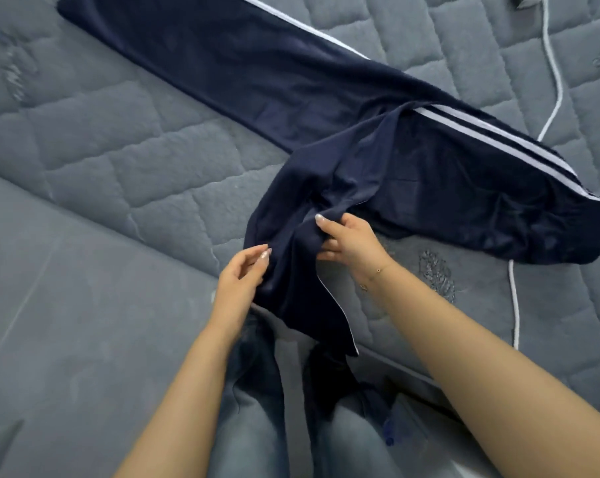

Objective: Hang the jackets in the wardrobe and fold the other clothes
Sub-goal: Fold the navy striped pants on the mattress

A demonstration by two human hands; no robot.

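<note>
Pinching a gather of dark cloth, my right hand (348, 241) has its thumb on top and its curled fingers tucked underneath, clamped on the navy track pants (326, 143) near the middle of the scene. My left hand (243, 276) sits just to the left of it, fingers bent and loosely apart, their tips against the hanging fold of the same cloth; whether they truly grip it or only touch it I cannot tell, since the fabric hides the fingertips' far side. A thin bracelet (378, 272) circles my right wrist.

From the two hands the pants spread outward. One leg lies flat and runs diagonally to the far left. The other part bunches to the right, with white side stripes (519, 139) along its far edge. A narrow length of the cloth drops from my hands over the near edge of the mattress (102, 167) toward my legs in blue jeans (250, 408).

The mattress is grey and quilted, filling most of the view. A white cable (552, 56) snakes down its right side, passes under the right end of the pants and shows again nearer, well apart from my hands.
</note>
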